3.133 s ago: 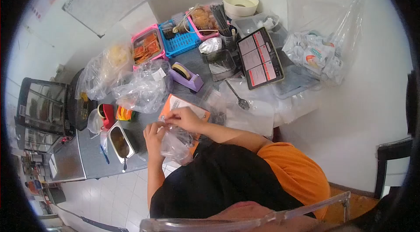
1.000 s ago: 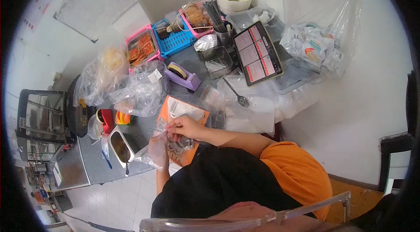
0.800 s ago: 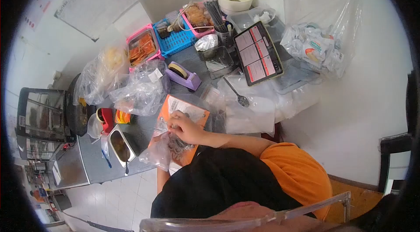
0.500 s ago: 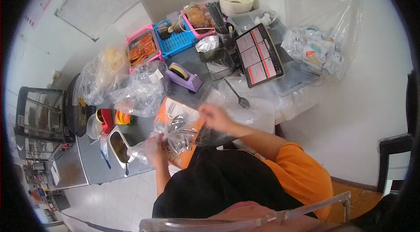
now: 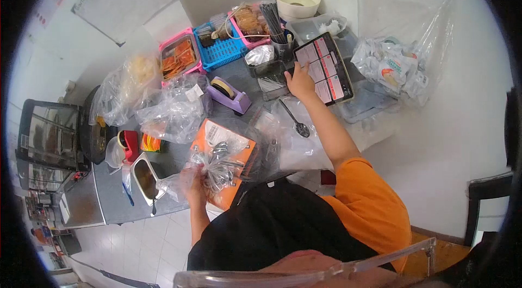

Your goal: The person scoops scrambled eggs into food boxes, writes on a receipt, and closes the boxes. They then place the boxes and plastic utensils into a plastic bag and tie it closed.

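Note:
My left hand (image 5: 196, 186) is closed around the gathered neck of a clear plastic bag (image 5: 222, 178). The bag lies over an orange package with a white label (image 5: 218, 137) near the front edge of the table. My right hand (image 5: 300, 82) is stretched out at the left edge of a tablet (image 5: 326, 70) with white and red panels on its screen. Its fingers are apart, at or just above the screen; contact is hard to make out. Beside it sits a clear container of thin sticks (image 5: 272, 82).
A purple tape dispenser (image 5: 234, 102) stands mid-table, with a black spoon (image 5: 300, 127) on plastic sheets to its right. Farther back are a blue basket (image 5: 223, 54) and a pink-rimmed tray (image 5: 179, 58). A metal pan (image 5: 145, 176) sits at left.
My right hand has moved from beside the plastic bag up and away to the tablet, its fingers now apart. My left hand still holds the bag in about the same place.

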The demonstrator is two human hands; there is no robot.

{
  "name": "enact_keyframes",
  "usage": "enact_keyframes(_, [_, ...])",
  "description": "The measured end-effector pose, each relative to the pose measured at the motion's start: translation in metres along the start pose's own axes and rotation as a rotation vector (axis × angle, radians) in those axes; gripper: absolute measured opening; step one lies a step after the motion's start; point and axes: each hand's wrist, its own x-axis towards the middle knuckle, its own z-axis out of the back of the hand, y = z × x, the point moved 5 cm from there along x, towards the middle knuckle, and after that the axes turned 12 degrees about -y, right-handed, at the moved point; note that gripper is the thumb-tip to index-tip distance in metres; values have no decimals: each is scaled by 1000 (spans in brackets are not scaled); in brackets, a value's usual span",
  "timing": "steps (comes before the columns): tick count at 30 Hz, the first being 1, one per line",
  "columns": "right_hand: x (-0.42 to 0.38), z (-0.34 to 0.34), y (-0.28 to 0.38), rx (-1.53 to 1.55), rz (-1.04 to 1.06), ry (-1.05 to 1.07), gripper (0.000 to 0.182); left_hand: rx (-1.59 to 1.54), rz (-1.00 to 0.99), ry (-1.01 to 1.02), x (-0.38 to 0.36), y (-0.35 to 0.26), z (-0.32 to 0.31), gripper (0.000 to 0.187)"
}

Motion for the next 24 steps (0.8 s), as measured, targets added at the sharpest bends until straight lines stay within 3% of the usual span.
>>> enact_keyframes(4, [-9, -1, 6, -65, 36, -12, 58, -61, 53, -21, -3, 0, -1, 15])
enact_keyframes(6, [-11, -12, 5, -73, 99, 15, 59, 152, -7, 6, 4, 5, 4, 15])
enact_keyframes(9, [-8, -16, 10, -92, 134, -10, 58, 30, -12, -14, 0, 4, 3, 14])
enact_keyframes(12, [-4, -16, 10, -76, 78, 28, 58, -54, 76, -39, -6, -3, -1, 14])
enact_keyframes(18, [0, -14, 8, -73, 50, -25, 54, -25, -4, 19, -3, 1, 0, 13])
enact_keyframes(20, [-4, -11, 21, 242, 208, -81, 54, -27, 18, 5, -7, -2, -1, 14])
enact_keyframes(21, [-7, -15, 26, 245, 217, -73, 54, -28, 39, -2, -9, -4, -3, 14])
enact_keyframes(23, [-25, -37, 63, 425, 497, 88, 57, -51, 69, 2, -9, -5, -2, 14])
enact_keyframes(24, [-27, -40, 65, 428, 507, 99, 57, -55, 72, -12, -13, -4, 1, 14])
